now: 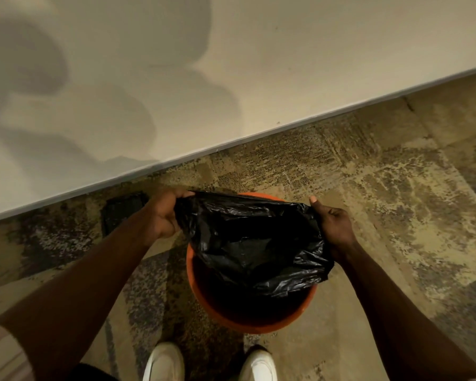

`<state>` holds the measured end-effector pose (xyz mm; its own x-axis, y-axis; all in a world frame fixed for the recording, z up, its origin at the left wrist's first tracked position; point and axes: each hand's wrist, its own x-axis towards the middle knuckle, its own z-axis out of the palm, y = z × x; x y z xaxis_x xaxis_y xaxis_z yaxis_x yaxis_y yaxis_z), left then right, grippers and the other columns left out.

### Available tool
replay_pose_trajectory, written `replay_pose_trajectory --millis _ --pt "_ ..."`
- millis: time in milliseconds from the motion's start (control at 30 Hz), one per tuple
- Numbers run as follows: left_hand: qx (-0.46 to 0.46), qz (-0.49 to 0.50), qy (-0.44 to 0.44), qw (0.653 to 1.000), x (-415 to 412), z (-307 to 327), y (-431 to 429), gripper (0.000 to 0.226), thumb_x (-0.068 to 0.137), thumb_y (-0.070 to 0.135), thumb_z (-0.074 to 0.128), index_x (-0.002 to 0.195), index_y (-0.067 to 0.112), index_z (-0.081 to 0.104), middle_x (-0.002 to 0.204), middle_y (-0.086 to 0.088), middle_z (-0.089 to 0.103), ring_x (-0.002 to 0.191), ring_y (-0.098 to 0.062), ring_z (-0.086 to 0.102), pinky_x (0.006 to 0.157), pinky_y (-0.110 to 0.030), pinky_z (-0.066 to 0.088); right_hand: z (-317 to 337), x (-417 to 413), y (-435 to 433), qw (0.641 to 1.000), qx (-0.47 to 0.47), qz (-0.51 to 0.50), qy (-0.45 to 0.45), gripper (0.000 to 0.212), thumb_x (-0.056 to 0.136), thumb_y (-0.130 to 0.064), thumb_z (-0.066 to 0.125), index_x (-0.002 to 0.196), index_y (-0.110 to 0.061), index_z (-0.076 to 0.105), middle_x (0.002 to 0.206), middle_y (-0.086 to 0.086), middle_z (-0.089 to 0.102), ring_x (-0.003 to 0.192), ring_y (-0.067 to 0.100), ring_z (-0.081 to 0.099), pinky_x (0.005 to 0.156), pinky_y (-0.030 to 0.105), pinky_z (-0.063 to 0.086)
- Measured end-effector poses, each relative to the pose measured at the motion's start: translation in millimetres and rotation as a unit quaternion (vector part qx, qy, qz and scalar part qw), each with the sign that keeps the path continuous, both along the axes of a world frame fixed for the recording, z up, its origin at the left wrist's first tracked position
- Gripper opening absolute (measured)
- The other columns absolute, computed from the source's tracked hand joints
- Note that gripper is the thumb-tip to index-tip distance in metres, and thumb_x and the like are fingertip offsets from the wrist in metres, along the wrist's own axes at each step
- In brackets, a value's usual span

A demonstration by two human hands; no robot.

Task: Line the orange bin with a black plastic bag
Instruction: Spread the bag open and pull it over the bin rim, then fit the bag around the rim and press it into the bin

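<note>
On a mottled tan and dark carpet floor (382, 202), close to the foot of a pale wall (231, 64), an orange bin (197, 295) stands upright, seen from directly above by the person handling it. A black plastic bag (253, 243) is held spread over the mouth of the bin, covering the far half and the right side of the opening; the near and left parts of the orange rim show bare, and the bin's inside is dark below the plastic. The left hand (164, 215) grips the bag's left edge, its fingers closed tight on bunched plastic just beyond the bin's left rim. The right hand (334, 224) grips the right edge the same way, fingers curled shut on the plastic and the thumb pointing up toward the wall. The bag hangs slack and crumpled between the two hands, its lower right corner drooping past the rim on the right. Both bare forearms reach in from the lower corners of the view. Two white shoes (165, 362) stand on the carpet just behind the bin, one to each side of its near edge. The wall's pale baseboard (259, 136) runs diagonally, rising from left to right, and passes near the far side of the bin. A flat dark rectangular thing (121, 210) lies on the floor to the left, partly hidden by the left forearm; what it is cannot be told. Open carpet stretches to the right of the bin and to its near left.
</note>
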<state>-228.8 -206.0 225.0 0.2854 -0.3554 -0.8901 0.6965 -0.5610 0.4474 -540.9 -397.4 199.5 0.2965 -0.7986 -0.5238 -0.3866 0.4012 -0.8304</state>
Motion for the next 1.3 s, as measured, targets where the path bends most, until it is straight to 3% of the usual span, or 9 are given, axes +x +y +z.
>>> replay_pose_trajectory --millis 167,333,533,667,767,833,1000,1133,1300 --pt "0.008 -0.021 -0.006 1.0 -1.9 1.7 -9.0 0.025 0.097 0.033 0.064 0.108 0.012 0.073 0.091 -0.014 0.081 0.079 -0.03 0.077 0.072 -0.039 0.06 0.1 4.8 -6.5 1.0 -0.005 0.018 -0.005 0.058 0.103 -0.043 0.055 0.067 0.002 0.053 0.043 -0.003 0.037 0.039 0.012 0.027 0.043 0.017 0.038" --pt "0.043 -0.05 -0.045 0.997 -13.3 -1.9 -22.8 0.035 0.095 0.044 0.065 0.105 0.011 0.071 0.096 -0.017 0.078 0.083 -0.032 0.074 0.074 -0.04 0.061 -13.3 13.4 -21.3 0.998 0.012 0.019 0.061 0.055 0.097 -0.048 0.061 0.077 0.002 0.069 0.07 0.017 0.059 0.064 0.025 0.049 0.059 0.03 0.044" --pt "0.118 -0.136 -0.131 0.975 -17.5 -8.7 -3.7 0.02 0.098 0.013 0.056 0.084 0.006 0.067 0.078 -0.019 0.068 0.06 -0.029 0.063 0.06 -0.036 0.055 -19.0 1.8 -21.6 0.976 0.044 0.048 0.206 0.047 0.091 -0.044 0.074 0.073 -0.003 0.057 0.072 0.014 0.055 0.062 0.024 0.047 0.055 0.032 0.035" --pt "0.139 -0.148 -0.15 0.968 -24.7 -7.6 22.0 0.019 0.098 0.006 0.056 0.079 0.004 0.06 0.078 -0.016 0.058 0.06 -0.023 0.054 0.036 -0.018 0.043 -13.5 -19.8 -7.3 0.982 0.06 0.032 0.173 0.052 0.088 -0.046 0.075 0.076 0.004 0.067 0.08 0.018 0.064 0.071 0.025 0.059 0.063 0.035 0.045" --pt "0.16 -0.146 -0.138 0.966 -31.1 -5.1 38.2 0.01 0.096 0.009 0.059 0.089 0.003 0.063 0.085 -0.015 0.062 0.07 -0.025 0.06 0.05 -0.029 0.049 -3.4 -35.7 8.0 0.989 0.078 0.015 0.123 0.037 0.091 -0.035 0.075 0.09 0.001 0.078 0.089 0.014 0.078 0.078 0.027 0.073 0.062 0.031 0.055" --pt "0.166 -0.161 -0.138 0.963 -33.9 -4.3 48.5 0.018 0.1 0.009 0.055 0.085 0.001 0.062 0.078 -0.016 0.06 0.058 -0.027 0.056 0.042 -0.026 0.044 2.0 -46.2 18.8 0.992 0.078 0.013 0.103 0.028 0.092 -0.031 0.075 0.094 -0.003 0.078 0.091 0.016 0.079 0.081 0.03 0.077 0.067 0.035 0.06" --pt "0.123 -0.13 -0.137 0.974 -47.5 2.8 65.5 0.014 0.1 0.019 0.057 0.086 0.016 0.059 0.087 -0.007 0.062 0.069 -0.02 0.061 0.062 -0.034 0.055 8.8 -73.0 46.5 0.992 0.115 -0.03 0.041 0.037 0.084 -0.032 0.083 0.103 -0.002 0.074 0.098 0.018 0.079 0.09 0.036 0.077 0.077 0.043 0.062" --pt "0.135 -0.133 -0.108 0.976 -51.0 1.6 73.2 0.027 0.102 0.002 0.044 0.08 0.0 0.059 0.08 -0.022 0.057 0.053 -0.024 0.049 0.054 -0.031 0.042 11.1 -90.6 71.6 0.981 0.181 -0.066 -0.012 0.045 0.082 -0.023 0.085 0.118 -0.003 0.068 0.109 0.019 0.078 0.098 0.037 0.076 0.078 0.04 0.059" --pt "0.164 -0.031 -0.016 0.986 -54.9 -9.6 84.3 0.03 0.095 0.014 0.056 0.119 -0.001 0.066 0.108 -0.02 0.063 0.069 -0.029 0.058 0.057 -0.036 0.044 8.2 -108.1 100.7 0.951 0.271 -0.127 -0.075 0.047 0.085 -0.016 0.078 0.129 -0.006 0.063 0.119 0.013 0.074 0.103 0.027 0.071 0.086 0.038 0.053"
